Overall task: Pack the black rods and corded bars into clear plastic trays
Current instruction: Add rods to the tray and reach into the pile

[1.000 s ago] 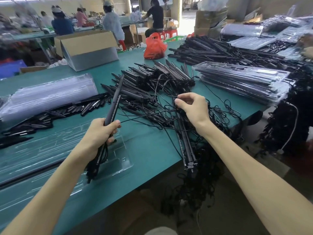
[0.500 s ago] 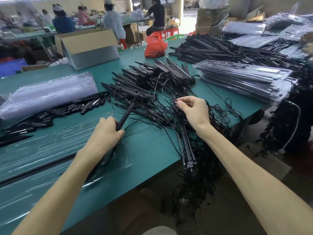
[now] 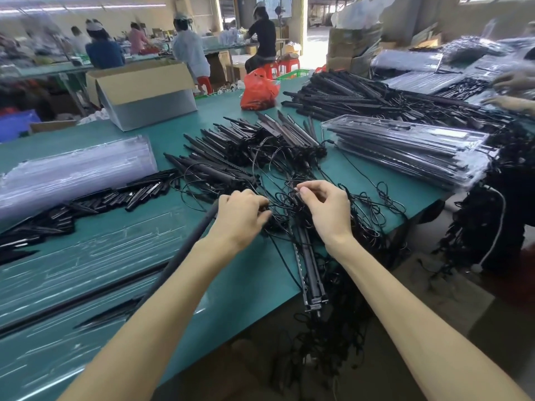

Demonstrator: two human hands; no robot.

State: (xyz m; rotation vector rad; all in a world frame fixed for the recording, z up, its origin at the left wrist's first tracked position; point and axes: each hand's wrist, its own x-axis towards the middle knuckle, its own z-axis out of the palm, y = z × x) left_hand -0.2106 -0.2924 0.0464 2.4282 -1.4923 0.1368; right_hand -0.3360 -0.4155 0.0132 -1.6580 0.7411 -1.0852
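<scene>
Fingers (image 3: 256, 201) of the left hand (image 3: 240, 218) curl round a black rod (image 3: 197, 231) slanting over the clear tray (image 3: 86, 256). The right hand (image 3: 327, 212) pinches the cord tangle (image 3: 286, 209) above corded bars (image 3: 309, 273) at the bench (image 3: 260, 267) edge.

The scene is brightly, evenly lit by white ceiling strip lights (image 3: 130, 6); the open doorway at the back (image 3: 316, 39) is blown out to white. Streaked glare is carried by the clear plastic trays (image 3: 95, 256) on the green surface (image 3: 220, 111). Shadows are soft. The right edge is motion-blurred, and lines are bowed toward the corners.
</scene>
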